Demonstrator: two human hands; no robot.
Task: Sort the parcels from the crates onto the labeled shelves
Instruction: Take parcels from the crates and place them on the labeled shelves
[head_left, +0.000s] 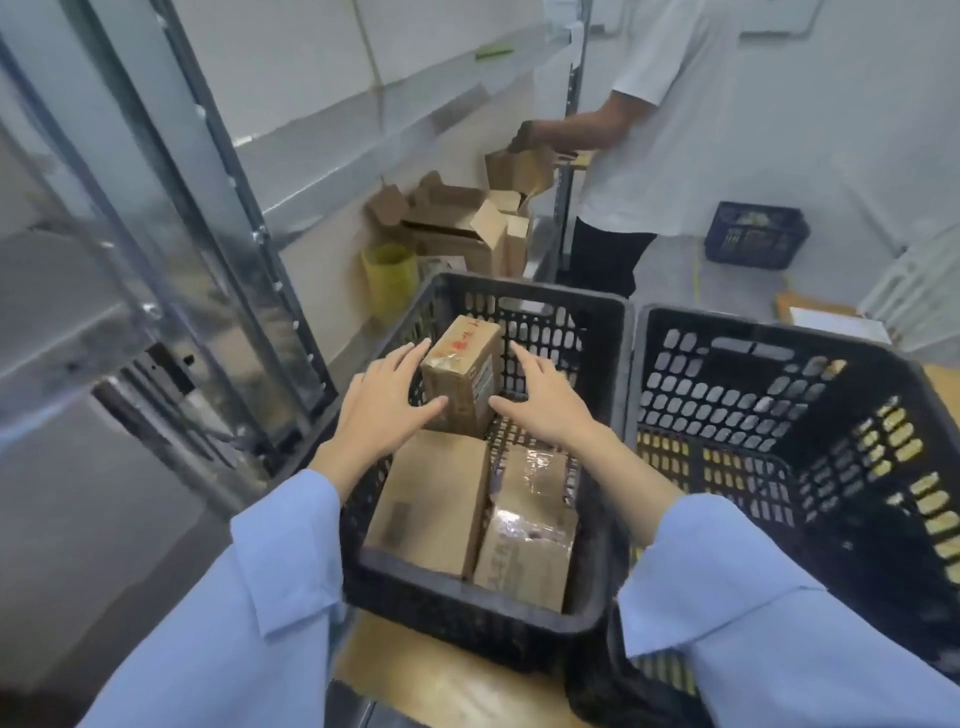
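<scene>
A small taped cardboard parcel (462, 374) with red writing on top stands upright at the far end of the left black crate (467, 618). My left hand (387, 397) lies against its left side, fingers straight and thumb under its near edge. My right hand (540, 397) is spread just right of the parcel, thumb near its lower right corner; contact is unclear. Two more parcels lie flat in the crate: a plain brown box (431, 504) and a box wrapped in clear tape (530, 535).
A second black crate (779, 374) stands to the right. Metal shelving (218, 171) runs along the left. Opened cardboard boxes (457, 228) and a yellow bin (389, 275) sit on the floor beyond. A person in a white shirt (670, 119) stands ahead; a blue crate (756, 241) lies behind.
</scene>
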